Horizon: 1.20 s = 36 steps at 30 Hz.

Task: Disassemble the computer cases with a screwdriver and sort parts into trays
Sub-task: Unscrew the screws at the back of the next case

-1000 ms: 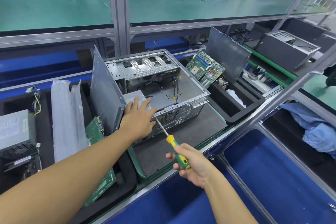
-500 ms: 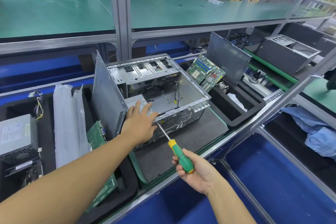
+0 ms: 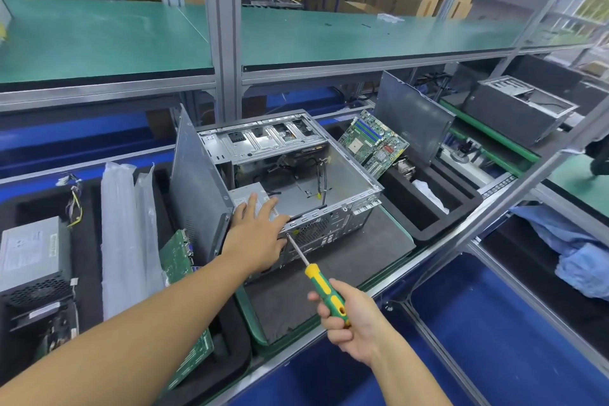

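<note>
An open grey computer case [image 3: 333, 175] lies on a dark mat [image 3: 346, 257] in the middle of the bench. My left hand [image 3: 257, 234] rests flat, fingers spread, on the power supply [image 3: 247, 196] at the case's near left corner. My right hand [image 3: 349, 323] grips a green and yellow screwdriver [image 3: 324, 290]; its tip touches the case's rear panel by the fan grille [image 3: 309, 231]. A black tray [image 3: 438, 208] on the right holds a leaning motherboard [image 3: 372, 142]. A black tray [image 3: 237, 339] on the left holds a power supply [image 3: 29, 254] and green boards [image 3: 178, 250].
A grey side panel [image 3: 197, 181] stands against the case's left side; another panel [image 3: 412, 115] leans at the right tray. Plastic bags [image 3: 125, 224] stand in the left tray. A second case [image 3: 520, 112] sits far right. Blue bins [image 3: 494, 323] lie below the bench edge.
My left hand has stayed on the power supply and my right hand keeps the screwdriver tip at the rear panel. My head has come a little closer.
</note>
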Each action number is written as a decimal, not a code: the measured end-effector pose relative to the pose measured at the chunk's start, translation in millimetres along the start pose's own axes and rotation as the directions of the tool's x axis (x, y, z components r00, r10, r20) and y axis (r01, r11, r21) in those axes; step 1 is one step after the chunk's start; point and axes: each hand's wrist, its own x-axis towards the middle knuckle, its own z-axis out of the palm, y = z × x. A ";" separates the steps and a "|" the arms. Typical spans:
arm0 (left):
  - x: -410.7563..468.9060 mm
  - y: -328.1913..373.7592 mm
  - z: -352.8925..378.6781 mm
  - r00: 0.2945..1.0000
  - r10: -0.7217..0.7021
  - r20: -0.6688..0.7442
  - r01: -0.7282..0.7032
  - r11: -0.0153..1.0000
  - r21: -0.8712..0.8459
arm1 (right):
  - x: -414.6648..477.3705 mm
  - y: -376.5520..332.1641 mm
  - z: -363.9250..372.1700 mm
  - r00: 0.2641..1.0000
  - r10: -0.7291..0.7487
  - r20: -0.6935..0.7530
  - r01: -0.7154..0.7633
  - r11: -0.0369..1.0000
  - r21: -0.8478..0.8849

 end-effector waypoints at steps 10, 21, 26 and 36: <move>1.6 -0.8 3.5 1.000 -0.005 -0.006 0.005 0.999 -0.031 | 0.9 15.3 11.8 0.968 -0.211 -0.136 0.210 0.977 -0.022; 1.9 -1.3 4.5 1.000 -0.001 -0.004 0.001 1.000 -0.024 | -1.6 6.6 8.4 0.971 -0.231 -0.063 0.223 0.967 -0.122; 1.8 -1.7 4.5 1.000 0.002 -0.008 -0.002 1.000 -0.021 | -3.0 1.8 16.1 0.972 -0.222 -0.078 0.199 0.952 -0.234; 3.4 -2.9 8.8 0.999 0.005 -0.035 -0.006 1.000 -0.013 | 2.8 -3.2 7.8 0.973 -0.232 -0.013 0.218 0.930 -0.298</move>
